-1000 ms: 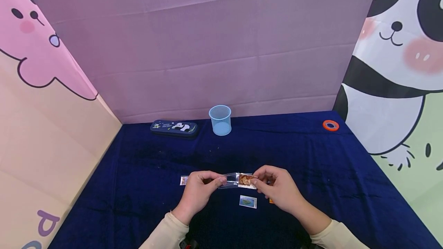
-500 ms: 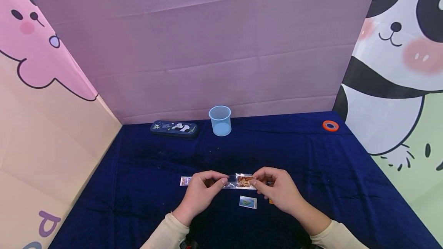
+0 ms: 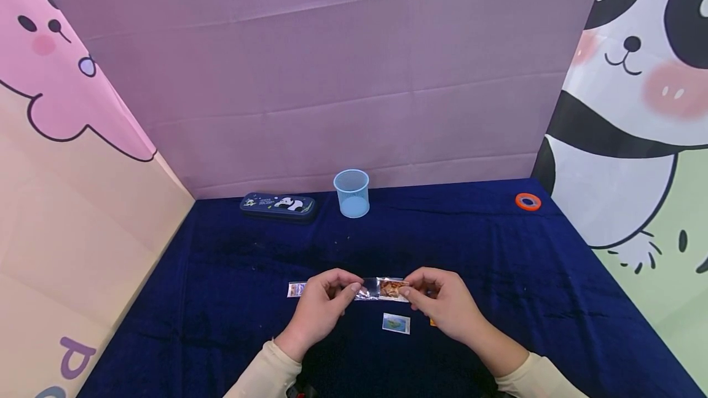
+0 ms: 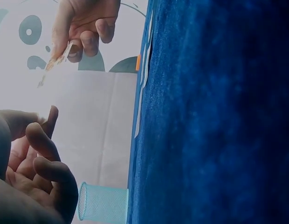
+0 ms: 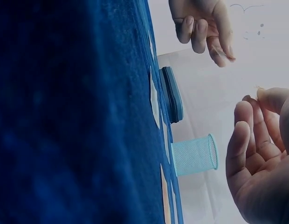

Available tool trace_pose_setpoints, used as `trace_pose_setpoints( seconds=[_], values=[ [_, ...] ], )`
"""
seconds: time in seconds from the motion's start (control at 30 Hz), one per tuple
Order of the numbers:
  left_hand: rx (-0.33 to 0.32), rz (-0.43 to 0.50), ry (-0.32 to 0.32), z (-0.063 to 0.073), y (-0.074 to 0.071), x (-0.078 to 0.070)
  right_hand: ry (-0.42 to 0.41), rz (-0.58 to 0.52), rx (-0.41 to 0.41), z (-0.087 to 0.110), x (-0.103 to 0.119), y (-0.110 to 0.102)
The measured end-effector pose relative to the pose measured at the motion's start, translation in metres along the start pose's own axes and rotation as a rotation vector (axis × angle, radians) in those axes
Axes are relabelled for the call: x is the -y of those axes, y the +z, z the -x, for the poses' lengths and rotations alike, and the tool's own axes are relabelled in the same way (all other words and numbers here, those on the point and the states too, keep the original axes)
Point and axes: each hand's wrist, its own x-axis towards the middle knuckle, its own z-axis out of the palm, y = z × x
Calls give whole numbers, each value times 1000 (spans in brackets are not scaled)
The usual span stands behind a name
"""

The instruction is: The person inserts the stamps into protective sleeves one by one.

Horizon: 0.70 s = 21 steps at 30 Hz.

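Between my two hands, above the cloth, a clear plastic sleeve is stretched level, with a small brown-and-white picture card at its right part. My left hand pinches the sleeve's clear left end between thumb and forefinger. At the other end, my right hand pinches the sleeve and card between thumb and fingers. A blue-green picture card lies on the cloth just below the sleeve. Another small card shows left of my left hand, partly covered. An orange piece peeks out beneath my right hand.
A dark blue cloth covers the table. Along the back stand a panda pencil case and a light blue mesh cup. An orange roll of tape lies at the back right. Printed fabric walls enclose three sides.
My left hand has shifted slightly right along the sleeve, and its clear part now shows shorter between the hands. My right hand stays almost still. The things on the table have not moved.
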Motion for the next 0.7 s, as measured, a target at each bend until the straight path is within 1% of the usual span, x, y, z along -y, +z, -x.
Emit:
trace_pose_setpoints(
  seconds=[0.27,0.47,0.7],
  values=[
    [-46,-24,40,2,-1,-1,1,9,5,0,0,1],
    [-46,1,28,2,-1,-1,5,13,11,1,-1,0],
    [-61,37,32,2,0,-1,4,18,10,1,-3,0]
  ],
)
